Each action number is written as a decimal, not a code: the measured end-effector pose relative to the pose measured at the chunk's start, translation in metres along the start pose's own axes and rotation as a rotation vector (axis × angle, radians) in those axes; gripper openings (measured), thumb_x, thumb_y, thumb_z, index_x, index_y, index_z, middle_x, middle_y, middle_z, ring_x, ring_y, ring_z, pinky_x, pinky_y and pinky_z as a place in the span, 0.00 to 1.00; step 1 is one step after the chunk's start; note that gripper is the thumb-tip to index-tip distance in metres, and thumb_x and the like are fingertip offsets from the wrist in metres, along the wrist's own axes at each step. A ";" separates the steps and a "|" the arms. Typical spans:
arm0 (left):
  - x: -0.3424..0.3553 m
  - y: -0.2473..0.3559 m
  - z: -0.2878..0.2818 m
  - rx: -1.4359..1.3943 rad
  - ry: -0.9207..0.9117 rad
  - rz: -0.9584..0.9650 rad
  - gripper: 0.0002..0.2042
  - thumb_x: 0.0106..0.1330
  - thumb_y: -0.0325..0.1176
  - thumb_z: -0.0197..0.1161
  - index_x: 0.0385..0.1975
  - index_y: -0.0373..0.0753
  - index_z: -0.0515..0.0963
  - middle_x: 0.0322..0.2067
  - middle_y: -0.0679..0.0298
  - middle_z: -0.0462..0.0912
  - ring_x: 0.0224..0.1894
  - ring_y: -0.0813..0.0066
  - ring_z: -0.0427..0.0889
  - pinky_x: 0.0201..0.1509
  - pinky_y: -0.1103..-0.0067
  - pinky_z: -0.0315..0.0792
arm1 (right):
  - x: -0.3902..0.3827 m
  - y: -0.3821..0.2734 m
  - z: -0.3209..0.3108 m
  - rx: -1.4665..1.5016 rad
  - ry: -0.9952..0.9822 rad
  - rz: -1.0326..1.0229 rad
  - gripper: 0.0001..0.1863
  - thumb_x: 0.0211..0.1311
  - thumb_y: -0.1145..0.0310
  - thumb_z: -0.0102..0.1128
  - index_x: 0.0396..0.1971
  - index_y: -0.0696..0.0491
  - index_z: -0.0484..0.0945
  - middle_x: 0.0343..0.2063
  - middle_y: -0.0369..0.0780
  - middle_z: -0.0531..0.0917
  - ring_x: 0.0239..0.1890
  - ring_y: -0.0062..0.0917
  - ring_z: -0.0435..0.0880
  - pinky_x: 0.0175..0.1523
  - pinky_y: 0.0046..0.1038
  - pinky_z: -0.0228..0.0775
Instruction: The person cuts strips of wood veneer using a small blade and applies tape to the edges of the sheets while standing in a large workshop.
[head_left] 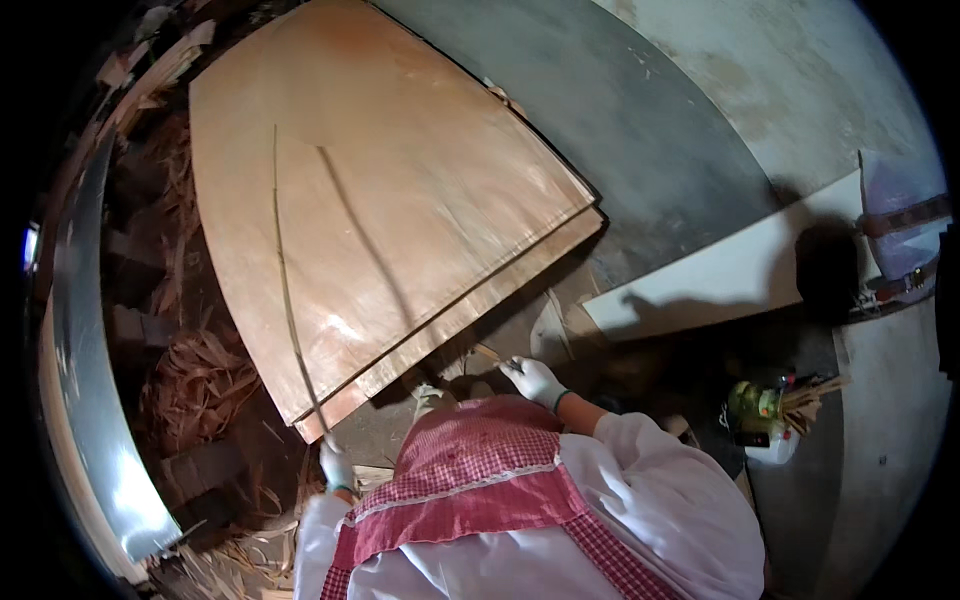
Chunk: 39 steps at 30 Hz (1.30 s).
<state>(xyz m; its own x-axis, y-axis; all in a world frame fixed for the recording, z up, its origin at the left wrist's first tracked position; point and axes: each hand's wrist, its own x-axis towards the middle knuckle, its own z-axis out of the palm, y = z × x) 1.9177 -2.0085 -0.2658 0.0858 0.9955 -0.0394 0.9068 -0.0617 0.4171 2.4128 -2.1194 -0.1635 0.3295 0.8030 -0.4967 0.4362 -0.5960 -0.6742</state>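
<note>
My left hand (337, 466), in a white glove, is closed around the lower end of a long thin stick (284, 275). The stick reaches up and away over the left part of a large stack of thin wood sheets (400, 200), and its shadow falls on the top sheet. Off the near right edge of the stack, in front of my apron, is my right hand (537, 383), also white-gloved. Its fingers are closed, with a small dark thing showing at the fingertips, too small to name.
Reddish wood shavings (205, 385) lie in heaps on the left, beside a long shiny metal-faced board (90, 330). A large grey sheet (600, 130) spreads beyond the stack. At the right are a pale board (720, 270) and a container (770, 445) with thin sticks.
</note>
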 end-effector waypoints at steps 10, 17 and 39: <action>-0.161 0.006 -0.050 -0.387 -0.252 -0.678 0.18 0.68 0.45 0.57 0.40 0.33 0.72 0.28 0.48 0.80 0.27 0.52 0.80 0.29 0.63 0.73 | 0.023 0.007 0.055 0.265 -0.269 0.268 0.17 0.67 0.52 0.55 0.31 0.51 0.80 0.19 0.31 0.78 0.13 0.19 0.71 0.18 0.24 0.63; -0.167 0.019 -0.131 -0.491 -0.238 -0.535 0.14 0.66 0.42 0.60 0.40 0.36 0.76 0.25 0.56 0.81 0.29 0.64 0.83 0.34 0.68 0.75 | 0.048 -0.140 0.163 0.090 -0.482 -0.027 0.18 0.68 0.51 0.53 0.32 0.53 0.77 0.23 0.34 0.79 0.16 0.18 0.71 0.19 0.22 0.63; -0.269 -0.342 -0.426 0.184 0.300 -0.605 0.09 0.59 0.42 0.62 0.34 0.47 0.76 0.25 0.65 0.78 0.30 0.64 0.80 0.29 0.68 0.73 | -0.122 -0.562 0.657 0.507 -0.733 -0.135 0.09 0.67 0.60 0.50 0.31 0.48 0.71 0.24 0.34 0.76 0.15 0.14 0.64 0.17 0.17 0.57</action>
<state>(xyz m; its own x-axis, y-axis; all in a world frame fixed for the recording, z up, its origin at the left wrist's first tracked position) 1.4091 -2.2250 -0.0111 -0.5502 0.8337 0.0472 0.8167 0.5253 0.2389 1.5776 -1.8784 -0.0830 -0.3898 0.7714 -0.5030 -0.0465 -0.5620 -0.8259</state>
